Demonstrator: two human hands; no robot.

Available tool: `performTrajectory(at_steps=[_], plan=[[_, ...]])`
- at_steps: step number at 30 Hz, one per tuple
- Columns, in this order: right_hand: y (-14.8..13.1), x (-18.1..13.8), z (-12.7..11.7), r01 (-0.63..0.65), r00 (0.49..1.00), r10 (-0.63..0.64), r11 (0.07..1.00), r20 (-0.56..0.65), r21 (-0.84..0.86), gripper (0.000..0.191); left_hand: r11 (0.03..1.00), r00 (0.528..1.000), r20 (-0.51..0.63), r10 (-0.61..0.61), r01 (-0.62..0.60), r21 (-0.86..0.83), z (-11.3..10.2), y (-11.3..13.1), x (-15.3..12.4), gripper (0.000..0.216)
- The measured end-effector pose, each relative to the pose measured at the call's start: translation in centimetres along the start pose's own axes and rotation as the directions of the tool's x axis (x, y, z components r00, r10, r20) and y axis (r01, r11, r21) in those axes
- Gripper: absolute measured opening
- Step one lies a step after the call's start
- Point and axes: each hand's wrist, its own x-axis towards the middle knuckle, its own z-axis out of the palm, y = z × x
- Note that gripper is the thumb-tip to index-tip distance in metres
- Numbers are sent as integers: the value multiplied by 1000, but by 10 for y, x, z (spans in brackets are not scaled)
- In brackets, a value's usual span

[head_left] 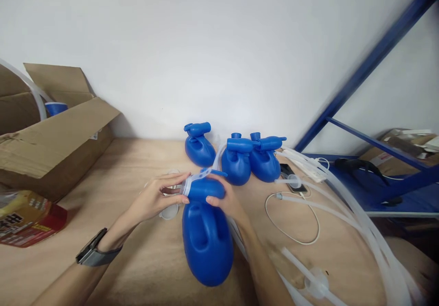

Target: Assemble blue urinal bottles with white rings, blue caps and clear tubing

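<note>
A blue plastic urinal bottle (207, 246) with a moulded handle stands on the table in front of me. Its wide neck (203, 190) points left, and a translucent cap (186, 186) with a perforated strap (202, 174) sits at the mouth. My left hand (163, 192) has thumb and fingers closed round this cap. From the other side my right hand (224, 196) grips the rear of the neck, thumb in front, its other fingers mostly hidden behind. More translucent caps (169, 212) lie on the table behind and below my left hand.
Three similar blue bottles (200, 151) stand by the wall. Translucent tubes (370, 237) curve along the right side, near a phone (291, 177) and a white cable (317, 233). An open cardboard box (58, 146) and a red-yellow container (30, 219) are on the left; a blue metal frame (360, 66) rises right.
</note>
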Motion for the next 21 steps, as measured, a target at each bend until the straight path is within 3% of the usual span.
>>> performTrajectory(at_steps=[9,14,21], plan=[[2,0,1,6,1000,-6,1000,-18,-9,66,999,1000,16,-9,10,-35,3,-12,-1,69],[1,3,1,9,1000,-10,999,-29,-35,65,999,999,36,7,-9,37,2,-13,2,68],[-32,18,-13,-134,991,133,988,20,75,63,983,982,162,99,-122,138,-13,20,15,72]])
